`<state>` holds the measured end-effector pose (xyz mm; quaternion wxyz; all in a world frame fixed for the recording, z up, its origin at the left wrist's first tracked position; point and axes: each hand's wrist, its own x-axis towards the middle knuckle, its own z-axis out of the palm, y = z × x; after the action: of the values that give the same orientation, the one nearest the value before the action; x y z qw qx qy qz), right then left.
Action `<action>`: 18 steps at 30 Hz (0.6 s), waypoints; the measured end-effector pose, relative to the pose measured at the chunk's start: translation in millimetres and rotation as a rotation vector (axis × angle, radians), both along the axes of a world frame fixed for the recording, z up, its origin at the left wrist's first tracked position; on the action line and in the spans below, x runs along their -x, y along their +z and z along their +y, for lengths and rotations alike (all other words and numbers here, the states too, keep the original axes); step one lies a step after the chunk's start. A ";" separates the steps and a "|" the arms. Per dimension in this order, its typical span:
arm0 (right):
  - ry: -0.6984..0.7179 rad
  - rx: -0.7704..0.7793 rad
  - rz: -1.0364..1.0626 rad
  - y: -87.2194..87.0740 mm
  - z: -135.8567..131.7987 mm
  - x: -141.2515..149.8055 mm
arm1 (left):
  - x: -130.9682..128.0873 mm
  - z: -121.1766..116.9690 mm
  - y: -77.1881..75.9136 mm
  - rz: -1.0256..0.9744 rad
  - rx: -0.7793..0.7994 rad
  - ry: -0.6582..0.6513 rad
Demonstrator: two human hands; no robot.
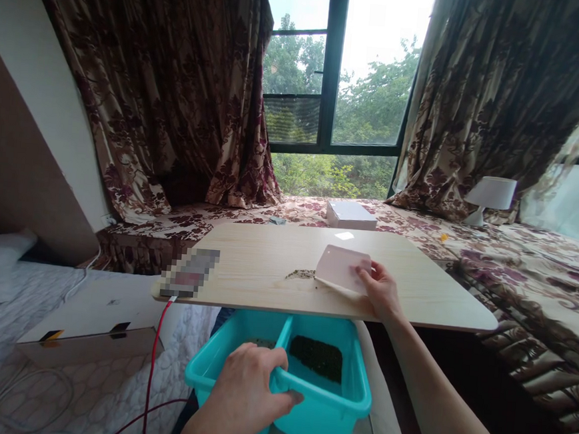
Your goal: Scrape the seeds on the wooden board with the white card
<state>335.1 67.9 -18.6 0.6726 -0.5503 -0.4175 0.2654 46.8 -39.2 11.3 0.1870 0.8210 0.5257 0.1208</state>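
My left hand [251, 381] grips the near rim of a turquoise two-compartment bin [322, 407] at its divider, below the table's front edge. Dark green granules [317, 357] lie in the right compartment; a few specks show in the left one, partly hidden by my hand. Above the table, my right hand [381, 288] pinches the right side of a thin, pale, translucent plastic sheet [340, 266]. The sheet is tilted, its lower left edge beside a small streak of the same kind of dark granules [301, 273] on the wooden tabletop [251, 254].
A blurred-out device [189, 273] with a red cable [152, 367] lies on the table's left end. Behind the table are a white box [351, 215] and a lamp [492, 193] on the patterned ledge. A large carton [96, 319] rests on the bed at left.
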 end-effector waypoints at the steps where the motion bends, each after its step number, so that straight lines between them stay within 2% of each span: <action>1: 0.006 0.007 -0.002 -0.1 -0.1 -0.2 | 0.1 0.1 0.2 0.002 0.000 -0.001; 7: -0.025 0.008 -0.008 -2.6 1.6 -2.8 | -0.3 0.8 1.5 0.022 0.001 0.010; 18: 0.006 0.043 0.008 1.8 1.5 0.9 | 0.2 0.5 0.0 -0.007 -0.002 0.014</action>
<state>334.2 69.5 -16.9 0.6615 -0.5623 -0.4107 0.2786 46.6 -38.8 11.3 0.1871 0.8171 0.5307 0.1254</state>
